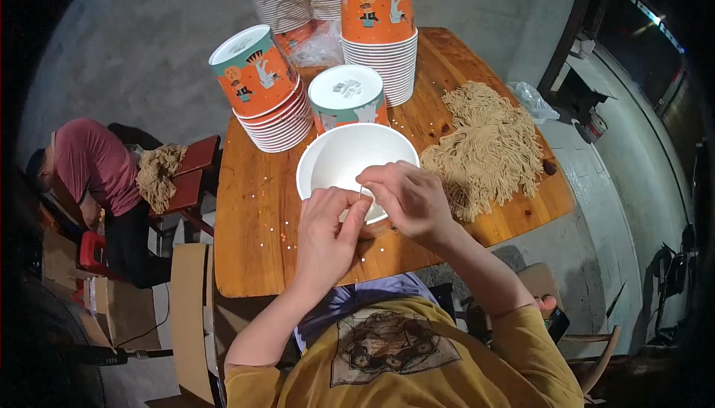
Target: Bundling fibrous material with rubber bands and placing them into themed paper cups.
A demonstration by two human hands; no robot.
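Note:
My left hand (325,231) is closed in a pinch, thumb against forefinger, with a thin pale strand-like piece (362,190) at its fingertips. Just to its right, my right hand (408,198) is also pinched; whatever is between its fingers is too small to make out. Both hands are at the near rim of a round white paper tub (350,145), whose inside faces up toward me. Right of the tub lies a loose heap of beige cords (488,151) on the wooden table (249,211).
Stacks of orange and green printed tubs, left (272,99) and right (378,39), stand upside down beyond the white tub, with a shorter tub (346,91) between them. Small beads (283,238) dot the table. A person in a dark red shirt (97,158) bends at the far left.

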